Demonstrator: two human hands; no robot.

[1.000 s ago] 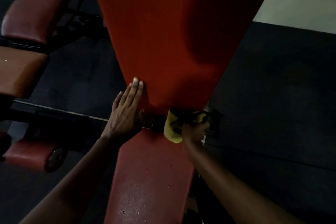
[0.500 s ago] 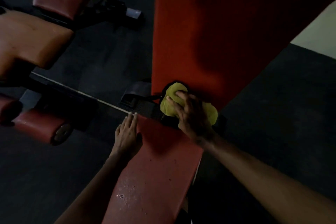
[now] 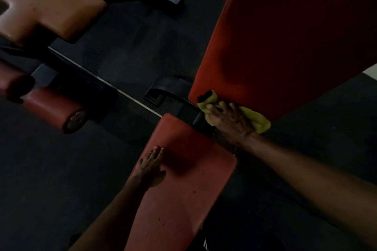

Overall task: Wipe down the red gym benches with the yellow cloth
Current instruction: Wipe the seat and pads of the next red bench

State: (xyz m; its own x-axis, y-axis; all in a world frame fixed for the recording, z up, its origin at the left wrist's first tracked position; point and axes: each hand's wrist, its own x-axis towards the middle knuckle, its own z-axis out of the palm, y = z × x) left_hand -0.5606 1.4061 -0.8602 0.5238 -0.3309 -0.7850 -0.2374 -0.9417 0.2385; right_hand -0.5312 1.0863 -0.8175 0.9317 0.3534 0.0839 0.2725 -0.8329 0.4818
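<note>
A red bench stands before me, with a raised backrest pad (image 3: pixel 285 36) at the upper right and a flat seat pad (image 3: pixel 183 189) below it, speckled with droplets. My right hand (image 3: pixel 228 118) presses the crumpled yellow cloth (image 3: pixel 259 122) against the backrest's lower edge, fingers curled over it. My left hand (image 3: pixel 151 165) rests flat on the left side of the seat pad, fingers straight.
A second red bench (image 3: pixel 47 6) with a roller pad (image 3: pixel 53 108) and dark metal frame stands at the left. Dark rubber floor (image 3: pixel 132 47) lies between the benches. A black hinge bracket (image 3: pixel 167 91) sits under the backrest.
My right hand with the cloth has slid rightwards along the backrest's lower edge. My left hand has moved back from the seat's front corner onto its left side. The view has tilted.
</note>
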